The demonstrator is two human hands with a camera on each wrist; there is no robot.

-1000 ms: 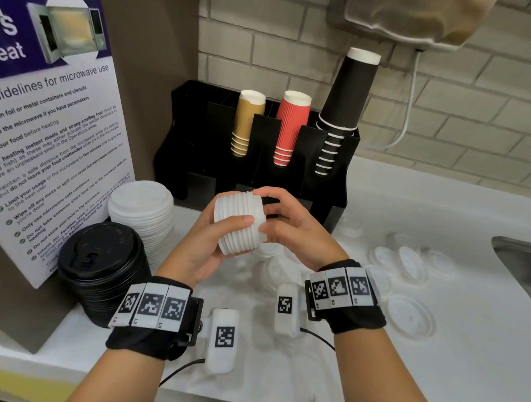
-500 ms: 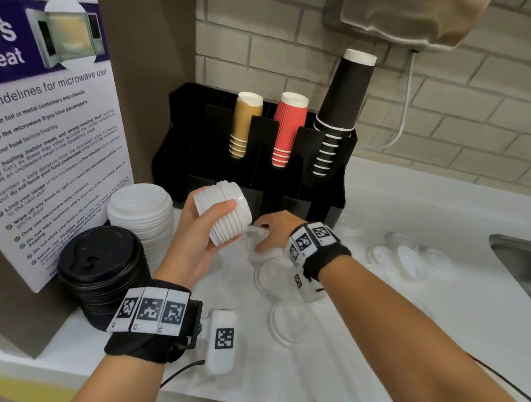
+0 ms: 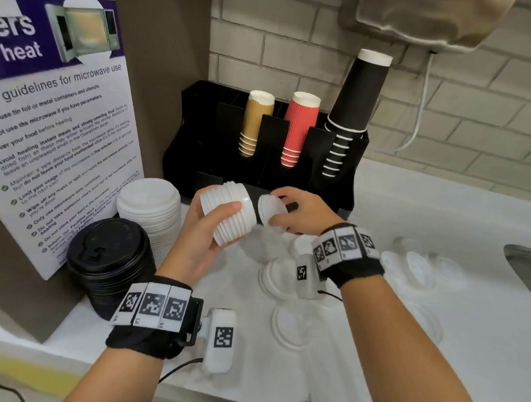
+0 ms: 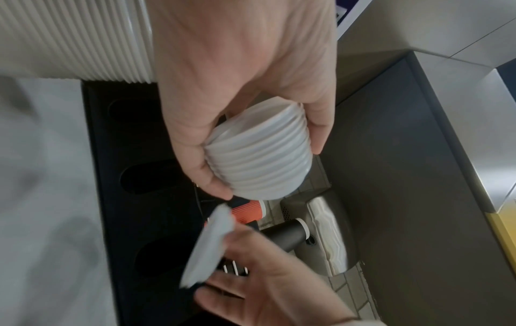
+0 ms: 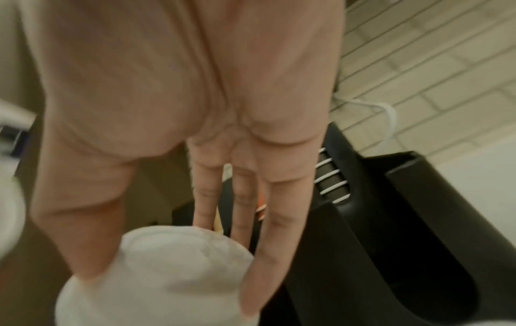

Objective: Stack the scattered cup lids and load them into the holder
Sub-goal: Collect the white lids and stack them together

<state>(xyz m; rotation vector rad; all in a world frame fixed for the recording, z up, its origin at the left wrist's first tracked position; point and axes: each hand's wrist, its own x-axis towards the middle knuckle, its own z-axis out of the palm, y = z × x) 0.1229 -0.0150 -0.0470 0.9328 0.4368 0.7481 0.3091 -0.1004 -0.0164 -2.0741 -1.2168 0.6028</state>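
My left hand [image 3: 213, 225] grips a stack of small white lids [image 3: 229, 212] sideways in front of the black holder [image 3: 198, 153]; the same stack [image 4: 259, 158] fills the left wrist view. Just to its right, my right hand [image 3: 294, 212] pinches a single white lid [image 3: 271, 212] by its rim, a small gap from the stack's end. That single lid [image 5: 167, 275] shows blurred under the thumb in the right wrist view. Several more white and clear lids [image 3: 287, 280] lie scattered on the white counter [image 3: 435, 351].
A tall stack of large white lids [image 3: 149, 206] and a stack of black lids [image 3: 108, 259] stand at the left by a poster board [image 3: 54, 125]. The holder carries gold, red and black cup stacks [image 3: 296, 131]. A steel sink [image 3: 530, 273] edges the right.
My right hand dropped to the counter, picked up one lid and has lifted it back beside the stack's end. The left hand kept the stack raised, shifting it slightly.
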